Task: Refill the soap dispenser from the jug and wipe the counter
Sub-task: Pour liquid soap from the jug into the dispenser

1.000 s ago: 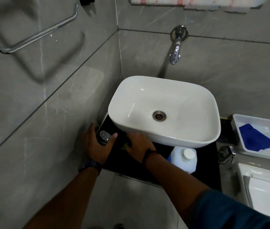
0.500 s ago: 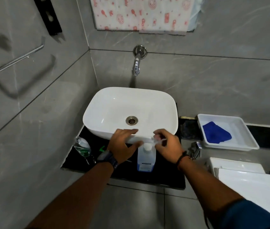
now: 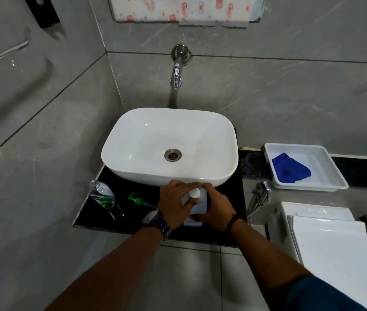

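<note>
The white jug (image 3: 199,204) with a white cap stands on the black counter (image 3: 130,215) in front of the basin. My right hand (image 3: 216,207) grips the jug's body from the right. My left hand (image 3: 174,204) is at the jug's top, with its fingers round the cap. The clear soap dispenser bottle (image 3: 102,194) stands uncapped at the counter's left end. Its green pump head (image 3: 138,200) lies on the counter between the bottle and my left hand. A blue cloth (image 3: 290,168) lies in a white tray (image 3: 333,173) to the right.
A white basin (image 3: 142,140) fills the back of the counter under a wall tap (image 3: 176,75). A chrome spray nozzle (image 3: 261,194) hangs right of the counter. A white toilet cistern (image 3: 335,239) is at the lower right. A towel rail (image 3: 2,55) is on the left wall.
Both hands left the dispenser bottle and pump at the left and came to the jug. The right hand now grips its body and the left has closed on its cap. The view rose.
</note>
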A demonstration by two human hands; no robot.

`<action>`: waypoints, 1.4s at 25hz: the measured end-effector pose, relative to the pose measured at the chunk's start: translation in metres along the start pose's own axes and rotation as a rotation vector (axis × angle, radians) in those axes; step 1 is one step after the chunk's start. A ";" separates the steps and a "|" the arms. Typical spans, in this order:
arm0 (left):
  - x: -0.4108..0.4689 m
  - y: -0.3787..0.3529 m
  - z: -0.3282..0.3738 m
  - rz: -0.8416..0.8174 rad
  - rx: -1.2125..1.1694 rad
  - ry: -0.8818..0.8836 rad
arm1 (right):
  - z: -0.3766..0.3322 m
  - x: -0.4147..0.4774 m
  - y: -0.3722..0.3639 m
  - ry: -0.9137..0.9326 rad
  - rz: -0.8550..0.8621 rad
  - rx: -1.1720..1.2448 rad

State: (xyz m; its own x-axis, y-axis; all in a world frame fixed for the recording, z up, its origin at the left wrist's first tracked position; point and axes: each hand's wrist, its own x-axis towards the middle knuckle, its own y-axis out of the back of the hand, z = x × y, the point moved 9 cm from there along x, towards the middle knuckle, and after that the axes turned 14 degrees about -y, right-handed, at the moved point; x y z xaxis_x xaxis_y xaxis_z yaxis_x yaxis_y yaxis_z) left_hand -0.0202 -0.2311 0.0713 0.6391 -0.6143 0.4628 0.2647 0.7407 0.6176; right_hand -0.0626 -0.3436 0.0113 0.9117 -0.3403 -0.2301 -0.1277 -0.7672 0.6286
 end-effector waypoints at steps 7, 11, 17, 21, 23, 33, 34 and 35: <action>-0.016 0.026 0.001 0.299 0.049 0.167 | 0.003 -0.002 0.005 -0.069 0.031 -0.007; -0.016 0.025 0.008 0.227 0.076 0.051 | 0.003 -0.005 0.011 -0.079 0.044 -0.013; -0.008 0.015 0.012 0.128 0.160 -0.022 | 0.002 -0.005 0.012 -0.099 0.040 -0.009; 0.003 0.020 0.012 0.138 0.169 -0.055 | 0.003 -0.003 0.010 -0.112 0.047 -0.030; 0.006 0.033 0.005 0.255 0.110 -0.027 | 0.004 -0.002 0.009 -0.116 0.034 -0.036; -0.076 0.003 -0.104 -0.203 0.359 0.333 | 0.005 0.002 0.000 -0.061 0.010 0.013; -0.080 -0.004 -0.108 -0.253 0.382 0.337 | 0.005 0.002 0.000 -0.054 0.014 0.018; -0.084 -0.010 -0.113 -0.274 0.385 0.348 | 0.006 0.002 0.000 -0.048 0.020 0.020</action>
State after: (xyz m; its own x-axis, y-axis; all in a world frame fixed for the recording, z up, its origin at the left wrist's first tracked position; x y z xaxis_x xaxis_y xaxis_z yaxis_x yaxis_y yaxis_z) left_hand 0.0047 -0.1565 -0.0456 0.8010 -0.5959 0.0576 0.2143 0.3752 0.9018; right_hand -0.0635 -0.3476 0.0061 0.8893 -0.3806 -0.2535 -0.1537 -0.7709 0.6181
